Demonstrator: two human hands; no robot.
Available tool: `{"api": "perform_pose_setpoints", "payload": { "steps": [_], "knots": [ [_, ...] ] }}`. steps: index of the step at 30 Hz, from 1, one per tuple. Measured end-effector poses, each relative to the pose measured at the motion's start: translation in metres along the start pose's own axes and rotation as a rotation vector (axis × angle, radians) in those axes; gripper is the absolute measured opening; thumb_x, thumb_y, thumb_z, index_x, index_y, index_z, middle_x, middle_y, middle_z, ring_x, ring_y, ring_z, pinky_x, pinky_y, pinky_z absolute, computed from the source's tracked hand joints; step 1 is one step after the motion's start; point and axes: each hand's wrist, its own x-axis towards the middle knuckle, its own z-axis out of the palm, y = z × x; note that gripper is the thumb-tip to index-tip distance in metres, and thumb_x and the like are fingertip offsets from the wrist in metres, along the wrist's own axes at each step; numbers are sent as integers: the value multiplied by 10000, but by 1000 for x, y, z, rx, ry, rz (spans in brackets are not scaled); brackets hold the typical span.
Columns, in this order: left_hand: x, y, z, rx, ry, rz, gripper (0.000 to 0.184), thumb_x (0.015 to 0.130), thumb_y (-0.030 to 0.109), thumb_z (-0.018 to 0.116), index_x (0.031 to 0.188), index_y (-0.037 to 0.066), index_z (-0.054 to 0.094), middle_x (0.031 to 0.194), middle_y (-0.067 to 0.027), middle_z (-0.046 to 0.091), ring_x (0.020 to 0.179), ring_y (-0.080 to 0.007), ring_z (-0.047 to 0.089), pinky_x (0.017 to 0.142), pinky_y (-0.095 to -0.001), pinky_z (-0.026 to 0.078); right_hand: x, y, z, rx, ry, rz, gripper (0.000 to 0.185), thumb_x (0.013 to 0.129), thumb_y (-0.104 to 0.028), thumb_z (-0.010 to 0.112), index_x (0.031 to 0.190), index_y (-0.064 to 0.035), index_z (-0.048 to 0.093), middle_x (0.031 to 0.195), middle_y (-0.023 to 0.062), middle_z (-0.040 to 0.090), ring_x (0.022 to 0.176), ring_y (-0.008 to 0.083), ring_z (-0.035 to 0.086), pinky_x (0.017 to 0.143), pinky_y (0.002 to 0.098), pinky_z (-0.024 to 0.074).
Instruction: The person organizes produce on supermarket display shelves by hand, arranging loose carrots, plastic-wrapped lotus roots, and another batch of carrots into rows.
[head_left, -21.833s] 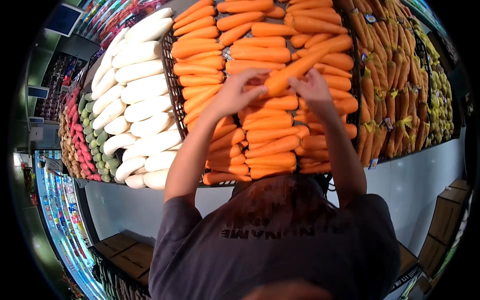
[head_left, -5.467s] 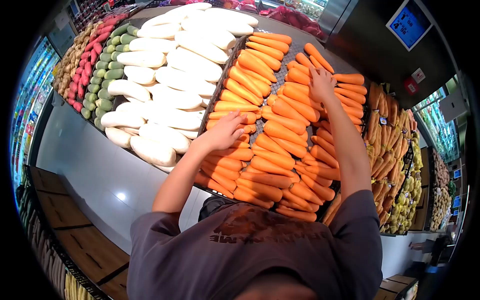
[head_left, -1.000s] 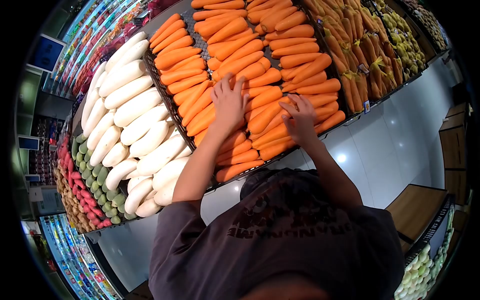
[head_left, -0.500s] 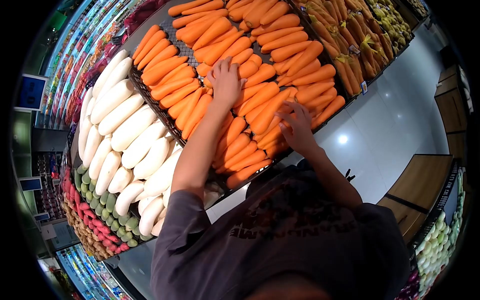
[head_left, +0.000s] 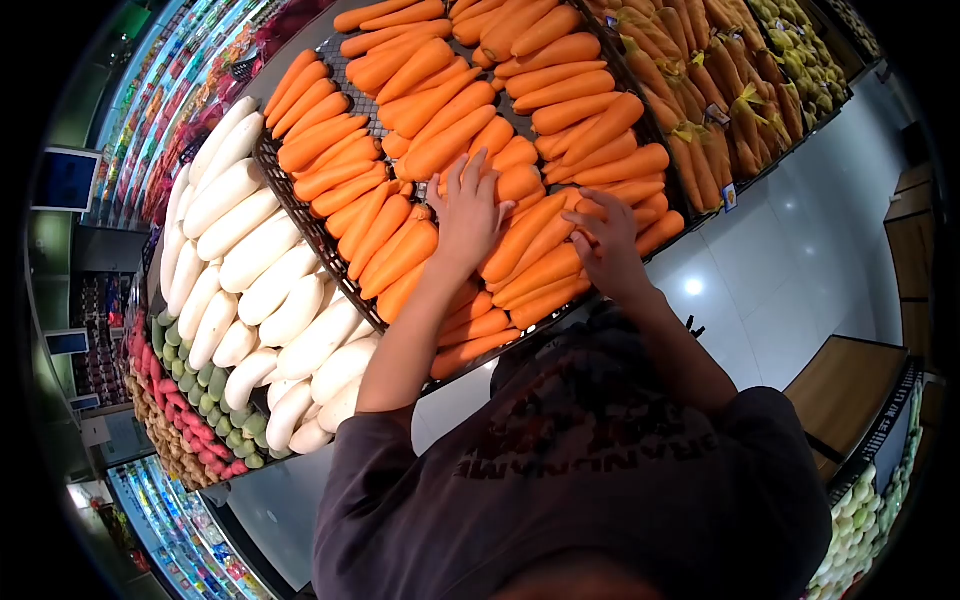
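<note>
Loose orange carrots (head_left: 436, 140) lie in rows in a dark slatted crate (head_left: 310, 222). Over the middle of them is my left hand (head_left: 470, 213), its fingers spread and resting against the carrots, the thumb out to the side beside a carrot end (head_left: 519, 182). Closer to the crate's right side, my right hand (head_left: 608, 248) hovers at the carrots with bent, separated fingers. Its fingertips are at or just above a carrot (head_left: 548, 240); contact is hard to tell. Neither hand is visibly wrapped round a carrot.
White radishes (head_left: 262, 255) are piled left of the crate, with green vegetables (head_left: 205, 400) and red ones (head_left: 190, 432) beyond. Bagged carrots (head_left: 700, 120) stand at the upper right. Tiled floor (head_left: 745, 270) and a wooden stand (head_left: 845, 385) are on the right.
My left hand has come back toward my body and slightly right over the carrots. My right hand has shifted a little right and up, its fingers more bent. The camera view has shifted slightly.
</note>
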Motion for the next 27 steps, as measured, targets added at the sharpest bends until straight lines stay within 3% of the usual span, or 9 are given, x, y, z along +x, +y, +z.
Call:
{"api": "perform_pose_setpoints", "payload": {
  "steps": [2,8,15,21,23,26,27],
  "knots": [
    [-5,2,11,31,94,-116,409,935,301,729,1286,107,651,1423,-111,516,1347,-335,417,1118,-567,191,5,13,0,86,8,-18,326,870,-9,685,1179,-113,710,1388,136,542,1272,371,497,1083,451,399],
    [-16,20,20,-103,55,-385,420,958,281,705,1364,187,648,1141,-72,562,1086,-289,468,993,-473,279,11,37,-14,198,-7,-43,311,883,-11,672,1182,-87,714,1388,158,549,1269,381,490,1094,457,383],
    [-30,25,26,-17,42,-376,554,950,129,678,1482,213,551,1179,-73,570,1061,-303,464,967,-478,303,10,67,-26,179,-26,26,274,903,-50,662,1169,-78,720,1414,162,537,1273,385,467,1110,477,348],
    [-9,22,8,-31,-112,-424,561,921,186,734,1453,193,557,1206,-94,573,1044,-318,493,947,-463,353,16,103,-35,181,32,123,291,890,-43,666,1173,-78,726,1428,153,536,1254,386,494,1076,470,392],
    [-8,21,7,-20,-158,-448,544,916,201,743,1432,187,571,1210,-100,574,1031,-322,501,937,-462,364,21,104,-43,92,70,89,242,884,-47,678,1110,-96,750,1362,137,576,1221,361,518,973,471,482],
    [-12,19,6,-4,-77,-418,497,933,173,729,1402,127,572,1197,-122,567,1030,-338,524,926,-462,398,26,100,-45,137,11,155,273,915,-37,646,1175,-66,725,1407,152,553,1260,370,510,1063,466,416],
    [-17,18,7,-222,97,-431,493,953,142,711,1413,100,536,1209,-129,566,1058,-319,544,943,-442,422,28,98,-46,139,7,156,273,915,-37,646,1175,-66,725,1407,152,553,1260,370,510,1063,466,416]
  ]
}}
